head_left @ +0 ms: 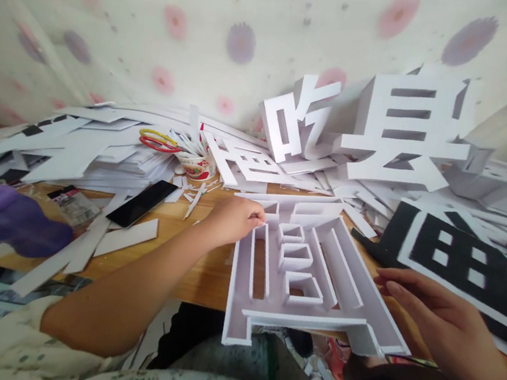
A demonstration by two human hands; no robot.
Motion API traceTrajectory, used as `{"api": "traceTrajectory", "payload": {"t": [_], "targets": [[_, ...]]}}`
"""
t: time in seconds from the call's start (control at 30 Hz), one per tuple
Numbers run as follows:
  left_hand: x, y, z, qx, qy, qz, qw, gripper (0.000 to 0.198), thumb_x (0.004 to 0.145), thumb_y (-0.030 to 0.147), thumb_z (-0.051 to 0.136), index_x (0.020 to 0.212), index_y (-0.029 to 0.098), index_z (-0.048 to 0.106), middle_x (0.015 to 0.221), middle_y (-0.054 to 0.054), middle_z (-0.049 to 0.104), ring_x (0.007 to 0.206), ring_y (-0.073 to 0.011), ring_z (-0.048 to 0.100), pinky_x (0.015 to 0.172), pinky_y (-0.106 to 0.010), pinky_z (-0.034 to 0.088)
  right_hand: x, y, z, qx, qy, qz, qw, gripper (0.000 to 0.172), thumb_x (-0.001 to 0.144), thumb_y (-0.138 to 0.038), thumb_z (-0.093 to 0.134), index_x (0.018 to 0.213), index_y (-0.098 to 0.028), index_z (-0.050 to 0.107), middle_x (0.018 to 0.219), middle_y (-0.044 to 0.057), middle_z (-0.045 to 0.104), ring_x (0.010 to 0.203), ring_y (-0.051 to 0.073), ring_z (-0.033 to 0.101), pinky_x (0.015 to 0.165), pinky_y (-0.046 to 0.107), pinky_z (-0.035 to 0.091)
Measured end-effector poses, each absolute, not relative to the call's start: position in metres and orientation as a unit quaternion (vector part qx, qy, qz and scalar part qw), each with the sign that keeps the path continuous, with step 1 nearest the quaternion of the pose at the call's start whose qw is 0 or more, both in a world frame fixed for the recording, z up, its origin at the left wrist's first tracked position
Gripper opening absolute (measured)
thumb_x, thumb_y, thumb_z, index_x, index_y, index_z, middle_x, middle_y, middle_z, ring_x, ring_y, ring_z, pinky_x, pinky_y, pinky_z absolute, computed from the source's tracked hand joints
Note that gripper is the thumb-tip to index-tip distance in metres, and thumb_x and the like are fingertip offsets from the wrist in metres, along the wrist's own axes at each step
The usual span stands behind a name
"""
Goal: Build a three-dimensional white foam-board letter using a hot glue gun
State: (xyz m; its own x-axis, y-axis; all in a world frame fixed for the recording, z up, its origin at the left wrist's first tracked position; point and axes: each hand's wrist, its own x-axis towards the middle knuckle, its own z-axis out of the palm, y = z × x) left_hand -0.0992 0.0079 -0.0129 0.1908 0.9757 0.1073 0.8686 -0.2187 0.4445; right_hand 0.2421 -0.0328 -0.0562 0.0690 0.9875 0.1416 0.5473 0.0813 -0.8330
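Note:
A large white foam-board character [308, 271] with raised walls lies open side up on the wooden table [189, 262], its near end overhanging the table's edge. My left hand [231, 218] rests at its upper left corner, fingers curled and pinched on the wall there. My right hand [428, 310] lies along the character's right side, fingers stretched out and touching its outer wall.
Finished white characters [404, 128] lean against the flowered cloth wall at the back right. A black and white cut sheet [457, 258] lies to the right. Piles of white offcuts [78, 150], a paper cup of strips [199, 162], a phone [141, 201] and purple cloth [4, 221] fill the left.

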Motion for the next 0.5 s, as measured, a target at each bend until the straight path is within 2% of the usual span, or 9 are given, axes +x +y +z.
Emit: {"api": "traceTrajectory", "payload": {"t": [0.23, 0.5], "targets": [[-0.099, 0.011, -0.011, 0.744, 0.620, 0.190, 0.163, 0.016, 0.076, 0.023, 0.059, 0.075, 0.021, 0.075, 0.074, 0.001, 0.073, 0.068, -0.0153, 0.063, 0.060, -0.025, 0.042, 0.247, -0.032, -0.065, -0.595, -0.622, 0.351, 0.368, 0.031, 0.073, -0.048, 0.068, 0.090, -0.025, 0.077, 0.094, 0.006, 0.077, 0.086, 0.025, 0.071, 0.077, 0.026, 0.056], [-0.097, 0.014, 0.000, 0.732, 0.635, 0.156, 0.193, 0.020, 0.077, 0.023, 0.057, 0.080, 0.021, 0.076, 0.078, 0.001, 0.075, 0.071, -0.0160, 0.065, 0.061, -0.025, 0.043, 0.251, -0.032, -0.067, -0.582, -0.624, 0.364, 0.374, 0.037, 0.070, -0.054, 0.070, 0.091, -0.023, 0.075, 0.093, 0.006, 0.077, 0.085, 0.024, 0.071, 0.079, 0.029, 0.057]]}}
